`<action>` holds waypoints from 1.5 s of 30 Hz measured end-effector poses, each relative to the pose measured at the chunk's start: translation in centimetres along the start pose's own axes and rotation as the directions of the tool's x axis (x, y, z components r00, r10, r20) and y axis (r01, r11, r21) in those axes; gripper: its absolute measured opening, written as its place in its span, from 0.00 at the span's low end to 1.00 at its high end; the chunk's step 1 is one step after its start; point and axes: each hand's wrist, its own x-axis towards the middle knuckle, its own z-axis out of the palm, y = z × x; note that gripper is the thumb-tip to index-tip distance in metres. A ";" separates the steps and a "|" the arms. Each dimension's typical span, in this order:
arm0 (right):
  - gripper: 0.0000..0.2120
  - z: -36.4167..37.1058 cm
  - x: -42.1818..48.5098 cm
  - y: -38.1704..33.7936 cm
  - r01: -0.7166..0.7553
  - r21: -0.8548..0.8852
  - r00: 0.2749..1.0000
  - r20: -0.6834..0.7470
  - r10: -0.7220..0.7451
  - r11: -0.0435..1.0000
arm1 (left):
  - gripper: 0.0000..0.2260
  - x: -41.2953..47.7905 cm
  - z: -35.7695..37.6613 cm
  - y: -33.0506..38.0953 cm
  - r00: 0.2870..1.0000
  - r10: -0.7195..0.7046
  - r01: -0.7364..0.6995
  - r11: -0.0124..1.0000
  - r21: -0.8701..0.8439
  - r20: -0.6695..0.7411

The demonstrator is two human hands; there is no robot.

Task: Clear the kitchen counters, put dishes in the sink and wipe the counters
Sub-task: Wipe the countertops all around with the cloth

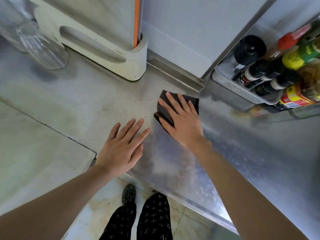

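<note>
A dark folded cloth lies on the steel counter near the inner corner. My right hand presses flat on the cloth with straight, spread fingers and covers most of it. My left hand rests flat on the bare counter just left of the cloth, fingers straight, holding nothing.
A pale cutting-board stand with an orange-edged board stands at the back. A clear glass jug sits at the far left. A perforated metal rack with several sauce bottles fills the right. The counter's front edge runs above the tiled floor.
</note>
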 end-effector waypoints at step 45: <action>0.28 0.5 -2.9 6.9 -0.139 -0.014 0.990 -0.010 0.139 0.990 | 0.25 7.2 -0.6 4.3 0.902 -0.423 0.428 0.903 0.048 -0.088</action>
